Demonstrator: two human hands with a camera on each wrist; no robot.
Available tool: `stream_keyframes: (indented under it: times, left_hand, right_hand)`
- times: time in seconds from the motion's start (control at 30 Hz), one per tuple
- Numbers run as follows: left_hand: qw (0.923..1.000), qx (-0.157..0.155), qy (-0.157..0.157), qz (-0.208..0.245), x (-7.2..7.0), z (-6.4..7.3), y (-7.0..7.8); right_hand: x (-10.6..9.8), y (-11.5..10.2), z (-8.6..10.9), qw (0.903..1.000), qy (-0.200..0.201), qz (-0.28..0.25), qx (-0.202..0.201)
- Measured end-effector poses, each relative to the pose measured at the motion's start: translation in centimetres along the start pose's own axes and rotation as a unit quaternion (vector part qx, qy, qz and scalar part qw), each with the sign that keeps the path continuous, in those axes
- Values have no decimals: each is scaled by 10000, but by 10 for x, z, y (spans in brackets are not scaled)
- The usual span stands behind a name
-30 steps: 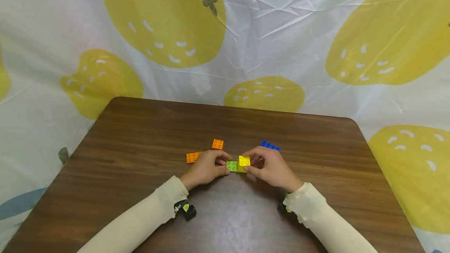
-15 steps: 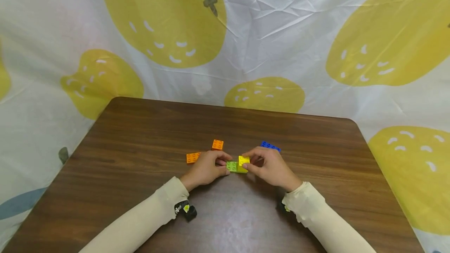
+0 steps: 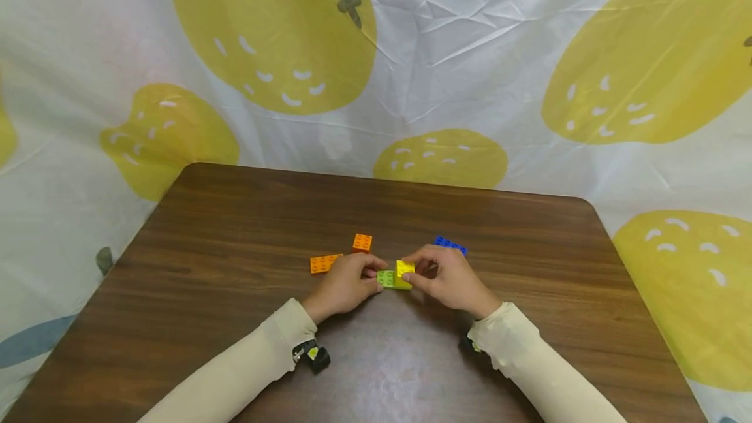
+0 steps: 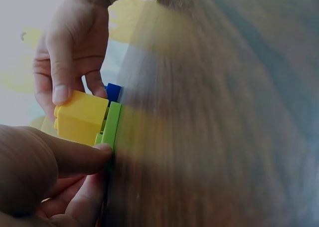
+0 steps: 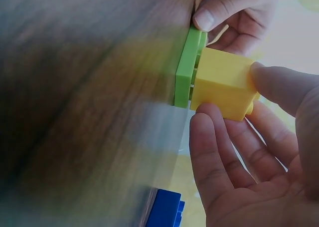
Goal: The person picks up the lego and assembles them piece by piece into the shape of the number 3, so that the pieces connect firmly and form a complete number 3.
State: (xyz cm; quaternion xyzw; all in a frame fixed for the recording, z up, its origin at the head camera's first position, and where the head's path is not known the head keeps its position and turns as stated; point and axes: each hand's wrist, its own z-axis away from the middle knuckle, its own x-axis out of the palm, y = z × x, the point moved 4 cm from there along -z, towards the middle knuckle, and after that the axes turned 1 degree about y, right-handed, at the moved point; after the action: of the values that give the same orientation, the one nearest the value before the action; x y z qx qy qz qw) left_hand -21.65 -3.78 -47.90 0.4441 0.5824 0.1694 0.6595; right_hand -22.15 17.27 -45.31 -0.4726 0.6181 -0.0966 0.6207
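Observation:
A flat light-green brick lies on the table, its left end pinched between thumb and fingers of my left hand. Over its right half sits a taller yellow brick. Studs show in a narrow gap between the two in the right wrist view, so the yellow brick is not flush with the green one. My right hand holds the yellow brick, thumb at its top near edge and fingers behind and beside it. In the left wrist view the right thumb and fingers sit around the yellow brick.
An orange square brick and a longer orange brick lie beyond and left of my left hand, which partly covers the longer one. Behind my right hand lies a blue brick. A patterned cloth hangs behind the wooden table.
The right thumb has moved up onto the top near edge of the yellow brick, which shifted very slightly left. The left hand keeps its hold on the green brick.

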Motion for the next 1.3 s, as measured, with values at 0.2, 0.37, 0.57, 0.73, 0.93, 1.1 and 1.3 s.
stream_keyframes:
  times: [0.2,0.37,0.57,0.73,0.93,1.1,1.3]
  left_hand:
    - [9997,-40,-18,-231,1,1,1]
    - [9990,90,-56,-441,2,1,4]
    - [9986,148,-38,-507,1,-1,6]
    - [9989,110,-56,-446,1,-2,5]
    - [9989,153,-49,-446,3,-1,4]
    - [9986,131,-27,-511,2,0,5]
    - [9987,67,-51,-500,2,1,5]
  right_hand:
    - [0,-3,-2,9999,-95,-31,29]
    - [0,-4,-2,9999,-128,22,13]
    - [-2,-6,-1,10000,-76,-49,-18]
    - [-2,-4,-2,9999,-90,-117,52]
    - [-1,-2,-2,9996,-131,-157,173]
    - [0,1,-2,9997,-146,-119,176]
    - [1,2,-3,9996,-203,-88,148]
